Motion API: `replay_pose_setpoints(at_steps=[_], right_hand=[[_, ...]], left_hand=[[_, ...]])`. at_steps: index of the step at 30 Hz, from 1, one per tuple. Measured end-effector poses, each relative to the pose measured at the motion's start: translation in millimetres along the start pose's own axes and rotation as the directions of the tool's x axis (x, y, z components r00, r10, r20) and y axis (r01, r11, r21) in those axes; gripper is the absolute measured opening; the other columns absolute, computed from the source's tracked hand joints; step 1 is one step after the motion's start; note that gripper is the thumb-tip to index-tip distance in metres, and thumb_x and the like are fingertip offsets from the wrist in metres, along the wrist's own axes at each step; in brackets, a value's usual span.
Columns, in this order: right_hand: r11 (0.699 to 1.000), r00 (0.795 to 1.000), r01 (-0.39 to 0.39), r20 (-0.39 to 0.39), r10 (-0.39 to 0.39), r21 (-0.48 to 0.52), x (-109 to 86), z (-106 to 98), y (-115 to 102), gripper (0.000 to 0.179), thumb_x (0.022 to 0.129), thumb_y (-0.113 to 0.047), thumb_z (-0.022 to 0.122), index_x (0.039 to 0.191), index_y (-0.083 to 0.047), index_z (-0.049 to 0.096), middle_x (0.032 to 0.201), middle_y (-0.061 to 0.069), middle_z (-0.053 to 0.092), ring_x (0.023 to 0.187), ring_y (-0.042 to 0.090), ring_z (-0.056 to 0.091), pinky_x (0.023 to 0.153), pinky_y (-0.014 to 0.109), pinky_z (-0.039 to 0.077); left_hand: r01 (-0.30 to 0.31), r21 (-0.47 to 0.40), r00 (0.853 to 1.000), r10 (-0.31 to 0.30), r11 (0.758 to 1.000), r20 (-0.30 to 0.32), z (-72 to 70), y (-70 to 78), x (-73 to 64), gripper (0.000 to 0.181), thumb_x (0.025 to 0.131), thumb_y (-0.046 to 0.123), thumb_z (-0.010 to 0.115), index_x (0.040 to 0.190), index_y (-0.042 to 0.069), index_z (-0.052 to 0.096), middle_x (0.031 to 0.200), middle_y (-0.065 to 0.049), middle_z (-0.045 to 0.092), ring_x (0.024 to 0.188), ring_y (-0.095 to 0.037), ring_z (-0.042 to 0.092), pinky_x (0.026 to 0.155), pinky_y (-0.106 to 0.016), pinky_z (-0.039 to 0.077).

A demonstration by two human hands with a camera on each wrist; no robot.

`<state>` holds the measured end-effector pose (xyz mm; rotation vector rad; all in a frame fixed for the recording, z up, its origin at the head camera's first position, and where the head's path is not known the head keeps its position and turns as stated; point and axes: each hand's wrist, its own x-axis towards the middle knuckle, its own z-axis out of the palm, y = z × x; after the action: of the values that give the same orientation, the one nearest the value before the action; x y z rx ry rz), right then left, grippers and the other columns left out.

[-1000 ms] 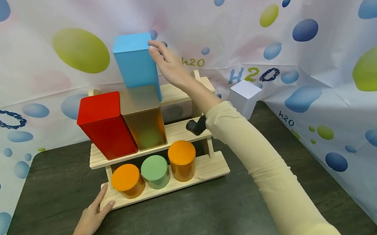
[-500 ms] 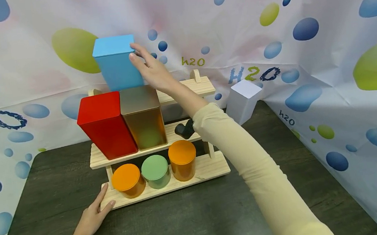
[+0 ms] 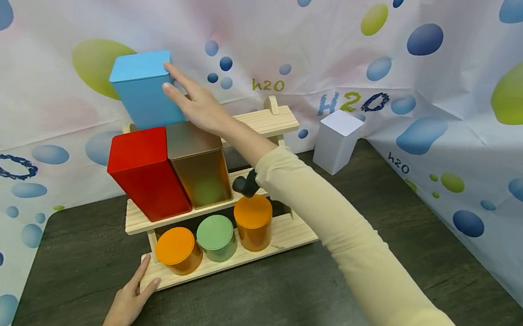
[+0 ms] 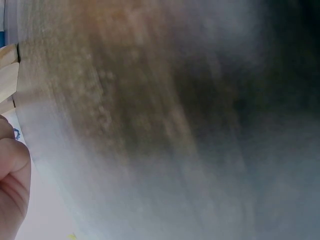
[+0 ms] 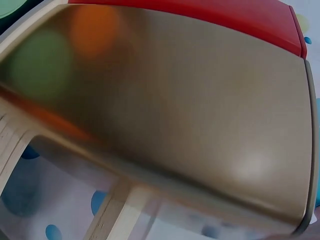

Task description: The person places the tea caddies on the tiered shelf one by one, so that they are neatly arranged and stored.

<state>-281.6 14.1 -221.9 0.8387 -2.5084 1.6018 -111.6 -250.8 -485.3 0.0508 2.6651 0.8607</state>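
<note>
My right hand (image 3: 198, 103) reaches to the top tier and touches the right side of a tall blue lidded canister (image 3: 145, 98), fingers mostly straight, thumb near its front face. My left hand (image 3: 125, 305) holds the front left corner of a three-tier wooden display rack (image 3: 298, 231), thumb at the front edge and a finger along the side. A red canister (image 3: 143, 171) and a bronze canister (image 3: 201, 170) stand side by side on the middle tier, hiding the blue one's base. In the right wrist view the bronze canister (image 5: 200, 110) fills most of the picture.
Two orange round jars (image 3: 253, 215) flank a green jar (image 3: 217, 238) on the bottom tier. A white canister (image 3: 338, 141) stands on the dark table (image 3: 240, 316) right of the rack. A patterned curtain (image 3: 250, 24) hangs close behind. The left wrist view is mostly blurred.
The blue canister has slid left along the top tier, from behind the bronze canister to mostly behind the red one, with my right hand following at its right side. My left hand stays put.
</note>
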Motion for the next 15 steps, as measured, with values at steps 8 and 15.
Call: replay_pose_setpoints(at_steps=[8,15], right_hand=[[1.0,1.0,0.007,0.03,-0.006,-0.006,2.6,7.3,-3.9,0.055,0.099,-0.03,0.036,0.148,-0.021,0.014,0.152,-0.012,0.014,0.133,-0.006,0.016,0.104,0.011,0.02],[1.0,0.999,0.013,0.04,-0.012,-0.018,4.0,12.2,-6.2,0.057,0.099,-0.031,0.037,0.148,-0.021,0.01,0.152,-0.01,0.011,0.134,-0.005,0.014,0.103,0.012,0.022]], left_hand=[[0.019,-0.003,1.0,-0.019,1.0,0.007,-0.4,1.9,-0.3,0.081,0.091,0.052,0.044,0.147,0.012,0.002,0.141,-0.033,0.018,0.117,-0.052,0.039,0.087,-0.063,0.036],[0.026,-0.005,1.0,-0.026,1.0,0.013,-1.3,3.4,-0.6,0.081,0.091,0.054,0.043,0.147,0.012,0.001,0.141,-0.034,0.017,0.119,-0.054,0.035,0.088,-0.064,0.035]])
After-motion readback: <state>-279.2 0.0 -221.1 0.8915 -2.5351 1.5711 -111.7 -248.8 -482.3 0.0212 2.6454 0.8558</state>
